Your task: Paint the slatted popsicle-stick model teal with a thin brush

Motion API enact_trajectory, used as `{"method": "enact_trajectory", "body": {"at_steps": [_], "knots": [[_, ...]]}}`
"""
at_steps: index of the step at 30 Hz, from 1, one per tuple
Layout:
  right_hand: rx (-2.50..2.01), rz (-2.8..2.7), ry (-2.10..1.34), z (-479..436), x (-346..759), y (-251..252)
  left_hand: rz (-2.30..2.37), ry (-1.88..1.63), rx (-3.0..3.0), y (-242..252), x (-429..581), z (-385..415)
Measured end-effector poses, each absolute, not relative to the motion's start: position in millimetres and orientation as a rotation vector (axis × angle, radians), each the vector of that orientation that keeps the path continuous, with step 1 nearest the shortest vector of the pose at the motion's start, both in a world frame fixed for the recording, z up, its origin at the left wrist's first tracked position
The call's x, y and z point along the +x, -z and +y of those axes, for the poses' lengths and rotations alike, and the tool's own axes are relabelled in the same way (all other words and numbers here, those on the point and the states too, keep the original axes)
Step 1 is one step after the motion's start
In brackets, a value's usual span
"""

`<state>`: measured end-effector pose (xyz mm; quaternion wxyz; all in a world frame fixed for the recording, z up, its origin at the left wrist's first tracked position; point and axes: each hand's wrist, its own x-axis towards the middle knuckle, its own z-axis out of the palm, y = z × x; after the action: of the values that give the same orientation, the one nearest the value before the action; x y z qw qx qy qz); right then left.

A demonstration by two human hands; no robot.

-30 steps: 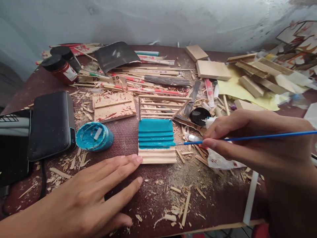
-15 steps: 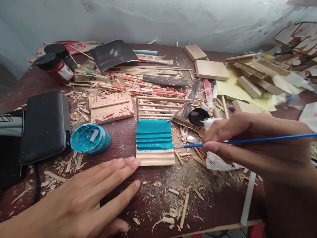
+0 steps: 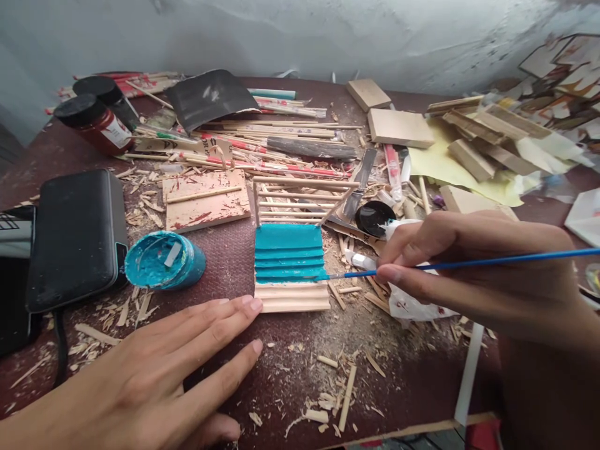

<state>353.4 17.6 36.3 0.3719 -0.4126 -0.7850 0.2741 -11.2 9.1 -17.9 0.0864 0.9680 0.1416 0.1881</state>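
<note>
A small stepped piece of wooden sticks (image 3: 290, 265) lies on the dark red table (image 3: 290, 369); its upper strips are painted teal, its lower two are bare wood. My right hand (image 3: 473, 265) pinches a thin blue paintbrush (image 3: 469, 263), whose tip touches the right edge of the lowest teal strip. My left hand (image 3: 154, 369) lies flat on the table with fingers stretched out, the fingertips just left of the piece's bare strips. An open pot of teal paint (image 3: 162, 260) stands left of the piece.
Wood shavings and stick offcuts litter the table. A black case (image 3: 75, 234) lies at the left, two dark-lidded jars (image 3: 94, 122) at the back left, chopsticks and sandpaper (image 3: 206, 97) behind, wooden blocks (image 3: 400, 128) and yellow paper (image 3: 440, 165) at the right. A black lid (image 3: 375, 217) sits near my right hand.
The view has drifted slightly, so everything sits a little further left. The brush tip stays at the right edge of the lowest teal strip. My left hand keeps its place.
</note>
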Motion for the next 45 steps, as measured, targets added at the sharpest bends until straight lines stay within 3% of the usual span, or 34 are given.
{"method": "enact_trajectory", "body": {"at_steps": [45], "knots": [[-1.083,-2.044,-0.507,11,339,-31,0.46,-0.515,2.841,16,-11,9]]}}
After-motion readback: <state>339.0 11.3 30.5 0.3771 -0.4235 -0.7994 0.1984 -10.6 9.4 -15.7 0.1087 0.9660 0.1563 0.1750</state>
